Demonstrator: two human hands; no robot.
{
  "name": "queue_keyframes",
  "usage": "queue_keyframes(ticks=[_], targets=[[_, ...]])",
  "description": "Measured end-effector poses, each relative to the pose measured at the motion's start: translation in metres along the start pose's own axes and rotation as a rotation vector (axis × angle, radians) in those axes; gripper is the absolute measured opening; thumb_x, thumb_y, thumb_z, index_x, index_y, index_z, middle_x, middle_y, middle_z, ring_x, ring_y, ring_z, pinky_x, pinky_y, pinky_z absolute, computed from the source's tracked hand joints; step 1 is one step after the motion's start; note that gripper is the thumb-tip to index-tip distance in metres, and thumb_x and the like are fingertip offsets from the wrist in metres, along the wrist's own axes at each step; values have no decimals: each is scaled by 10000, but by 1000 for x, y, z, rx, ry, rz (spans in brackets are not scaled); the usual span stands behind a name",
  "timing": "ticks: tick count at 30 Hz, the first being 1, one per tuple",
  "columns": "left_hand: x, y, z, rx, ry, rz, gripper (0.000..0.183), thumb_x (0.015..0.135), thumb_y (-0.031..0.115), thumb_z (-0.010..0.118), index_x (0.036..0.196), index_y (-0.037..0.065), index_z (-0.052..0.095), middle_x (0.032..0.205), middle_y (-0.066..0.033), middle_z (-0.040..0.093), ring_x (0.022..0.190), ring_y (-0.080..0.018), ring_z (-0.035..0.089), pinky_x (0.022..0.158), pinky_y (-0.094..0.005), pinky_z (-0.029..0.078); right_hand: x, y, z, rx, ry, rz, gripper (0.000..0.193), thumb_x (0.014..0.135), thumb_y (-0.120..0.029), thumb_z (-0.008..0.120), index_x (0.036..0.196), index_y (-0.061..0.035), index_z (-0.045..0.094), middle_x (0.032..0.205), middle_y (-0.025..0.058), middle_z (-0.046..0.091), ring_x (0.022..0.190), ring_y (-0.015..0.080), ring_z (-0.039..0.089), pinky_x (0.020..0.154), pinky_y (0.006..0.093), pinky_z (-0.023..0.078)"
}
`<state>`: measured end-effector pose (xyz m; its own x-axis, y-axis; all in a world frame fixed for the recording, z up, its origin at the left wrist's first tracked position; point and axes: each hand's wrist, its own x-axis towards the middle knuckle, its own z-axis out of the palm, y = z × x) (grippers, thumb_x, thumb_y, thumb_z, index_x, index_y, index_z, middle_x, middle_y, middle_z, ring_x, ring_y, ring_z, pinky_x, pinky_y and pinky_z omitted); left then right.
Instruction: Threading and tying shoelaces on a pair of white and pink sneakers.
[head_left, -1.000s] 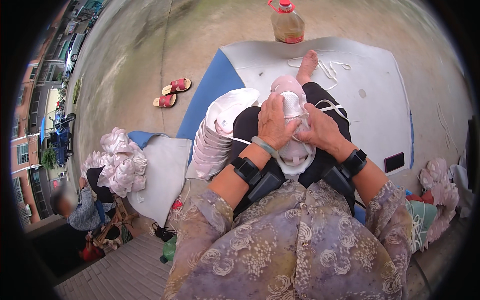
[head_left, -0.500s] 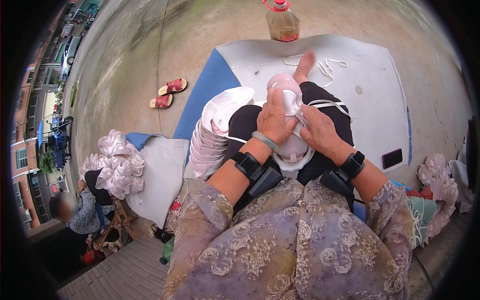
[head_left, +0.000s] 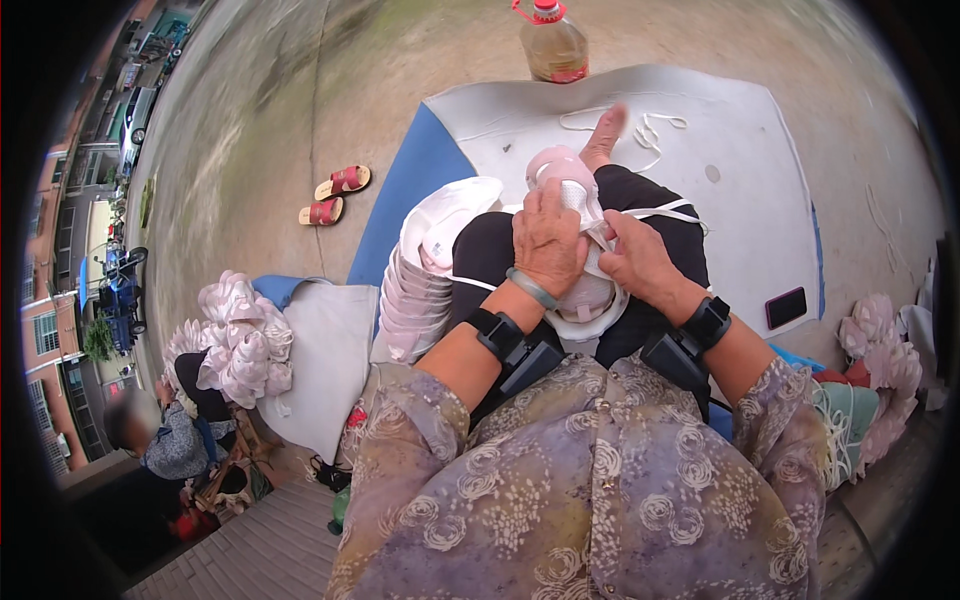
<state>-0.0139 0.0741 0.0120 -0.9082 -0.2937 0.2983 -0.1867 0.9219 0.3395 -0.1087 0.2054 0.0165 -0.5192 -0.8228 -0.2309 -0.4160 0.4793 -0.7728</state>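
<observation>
A pink and white shoe upper [head_left: 584,297] lies across my lap, between my thighs. My left hand [head_left: 548,238] grips it from the left, fingers bent over its white mesh. On the other side, my right hand [head_left: 642,262] pinches a white shoelace at the middle opening, thumb and index finger together. The lace's loose length [head_left: 665,210] trails right over my dark trouser leg. Beside my left thigh stands a nested stack of similar uppers [head_left: 415,290]. My palms hide part of the upper I hold.
A white mat [head_left: 755,230] with blue underside lies beneath my legs, bearing a phone [head_left: 785,308] and a loose lace [head_left: 650,145]. Beyond are an oil bottle [head_left: 554,50] and red slippers [head_left: 343,182]. Uppers are heaped left [head_left: 245,340] and right [head_left: 880,350]. Another person [head_left: 180,440] sits far left.
My right hand has drawn its fingers in from lying over the upper to a pinch on the lace. My left hand stays on the upper. The whole view has shifted slightly.
</observation>
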Motion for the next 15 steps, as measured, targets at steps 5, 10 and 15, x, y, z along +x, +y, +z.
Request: queue_keyframes(ticks=[5, 10, 15], targets=[[-1, -1, -1, 7, 31, 31, 189, 581, 177, 689, 685, 45, 602, 1215, -176, 468, 1002, -347, 477, 724, -438, 426, -1, 11, 7, 24, 111, -212, 327, 675, -78, 534, 988, 0, 474, 831, 156, 497, 745, 313, 509, 681, 392, 432], [1, 0, 3, 153, 8, 169, 169, 617, 175, 655, 709, 37, 624, 1196, -136, 487, 983, -325, 484, 680, -421, 421, 13, 22, 1, -34, -7, -302, 299, 687, -52, 477, 980, 0, 499, 839, 178, 478, 807, 361, 487, 729, 421, 413], [4, 4, 8, 320, -58, 329, 140, 668, 170, 607, 692, 32, 614, 1121, -111, 513, 917, -296, 490, 646, -391, 413, 20, 21, 0, 11, -62, -274, 185, 712, -43, 470, 863, 6, 565, 859, 227, 557, 833, 405, 542, 732, 455, 436]])
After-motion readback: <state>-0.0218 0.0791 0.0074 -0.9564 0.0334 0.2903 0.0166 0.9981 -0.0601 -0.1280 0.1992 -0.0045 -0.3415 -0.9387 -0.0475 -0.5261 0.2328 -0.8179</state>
